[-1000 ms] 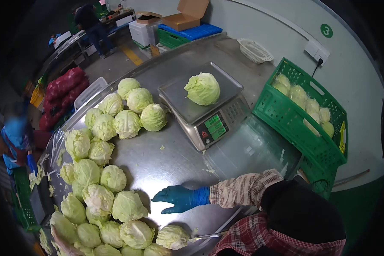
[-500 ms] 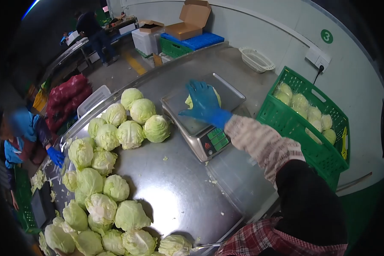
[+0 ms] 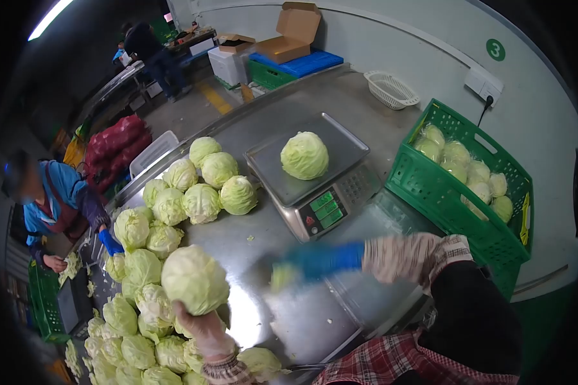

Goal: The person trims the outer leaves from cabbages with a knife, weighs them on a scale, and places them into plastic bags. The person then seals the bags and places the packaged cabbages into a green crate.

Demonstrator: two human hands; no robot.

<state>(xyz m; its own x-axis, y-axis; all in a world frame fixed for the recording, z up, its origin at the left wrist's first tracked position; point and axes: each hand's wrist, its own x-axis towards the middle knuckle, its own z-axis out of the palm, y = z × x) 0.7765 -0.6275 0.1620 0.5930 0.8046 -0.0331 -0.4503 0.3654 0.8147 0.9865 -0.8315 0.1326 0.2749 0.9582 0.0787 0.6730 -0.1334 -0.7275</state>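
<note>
My left hand (image 3: 205, 332) grips a cabbage (image 3: 195, 280) from below, lifted over the pile of cabbages (image 3: 138, 273) on the left of the steel table. Lower in the middle, my right hand (image 3: 324, 262), in a blue glove, is smeared by motion. A pale green patch blurs at its fingertips; whether it is held and what it is, I cannot make out. One cabbage (image 3: 304, 156) rests on the pan of the digital scale (image 3: 311, 192), untouched. Green numbers glow on the scale's display.
At right stands a green crate (image 3: 424, 176) with several wrapped cabbages. A white basket (image 3: 390, 90) sits at the table's back. On the left, a co-worker's blue-gloved hand (image 3: 111, 242) reaches the pile. Behind are red mesh sacks (image 3: 115, 146) and a cardboard box (image 3: 289, 45).
My right hand has left the cabbage on the scale and swung down toward me. My left hand has come into view holding a cabbage. The view has shifted slightly.
</note>
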